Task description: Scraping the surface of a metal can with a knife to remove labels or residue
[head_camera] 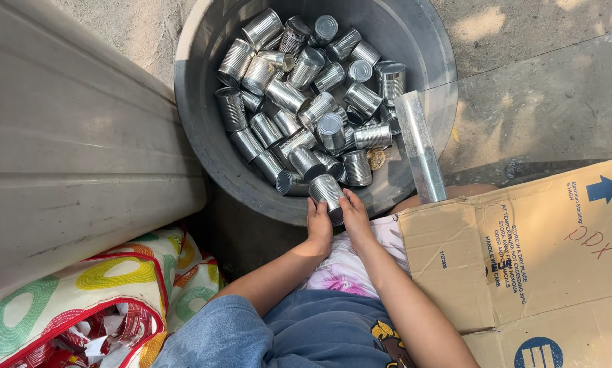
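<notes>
A bare silver tin can (pixel 326 191) lies at the near rim of a big grey tub (pixel 204 129). Both my hands grip it. My left hand (pixel 319 225) clasps its left side and my right hand (pixel 354 215) wraps its right side. Inside the tub lies a heap of several more unlabelled shiny cans (pixel 306 95), lying every which way. My forearms reach forward from my lap toward the tub's near edge.
A flat metal strip (pixel 420 146) leans on the tub's right rim. A brown cardboard box (pixel 524 252) sits at right. A grey plastic surface (pixel 67 143) fills the left. A patterned bag (pixel 101 300) with red-and-white paper scraps lies at bottom left. Concrete floor (pixel 544 88) is beyond.
</notes>
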